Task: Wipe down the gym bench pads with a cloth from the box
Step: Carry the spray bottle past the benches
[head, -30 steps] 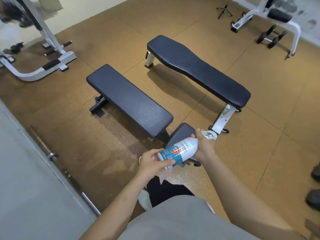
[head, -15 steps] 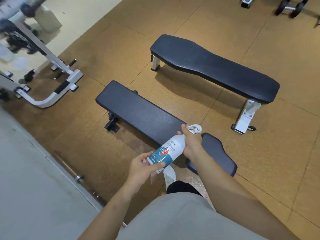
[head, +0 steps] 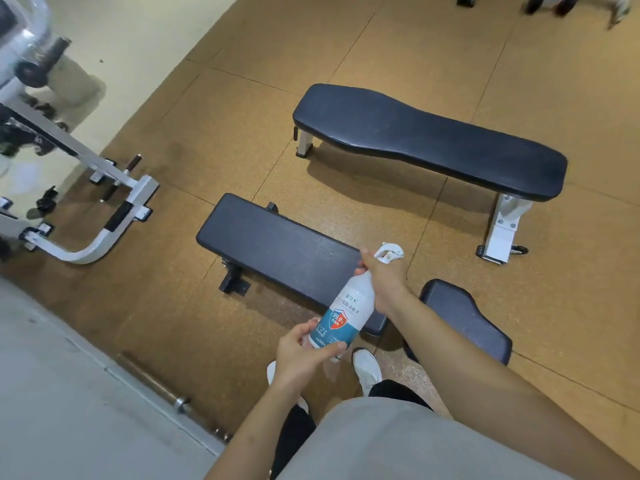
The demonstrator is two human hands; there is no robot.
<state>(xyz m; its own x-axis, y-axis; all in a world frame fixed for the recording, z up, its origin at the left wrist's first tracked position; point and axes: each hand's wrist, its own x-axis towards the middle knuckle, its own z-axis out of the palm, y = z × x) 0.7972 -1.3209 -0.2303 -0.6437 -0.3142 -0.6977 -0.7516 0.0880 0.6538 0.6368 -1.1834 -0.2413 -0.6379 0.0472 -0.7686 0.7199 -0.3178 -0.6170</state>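
A white spray bottle [head: 346, 315] with a teal label is held over the near end of the closer black bench pad [head: 277, 251]. My right hand [head: 382, 277] grips its neck just below the white trigger head [head: 391, 252]. My left hand [head: 304, 355] cups the bottle's base. A small separate black seat pad [head: 465, 318] lies to the right of my right forearm. A second, longer black bench pad [head: 429, 140] on white legs stands farther off. No cloth or box is in view.
A white machine frame [head: 100, 216] stands at the left. A steel barbell [head: 166, 393] lies along the edge of the grey floor strip at lower left. Dumbbells [head: 550, 1] sit at the top right. My white shoes [head: 367, 367] are below the bottle.
I have stepped closer to the near bench and the view has tilted down. Both hands keep the same hold on the bottle, which now hangs over the pad's near end.
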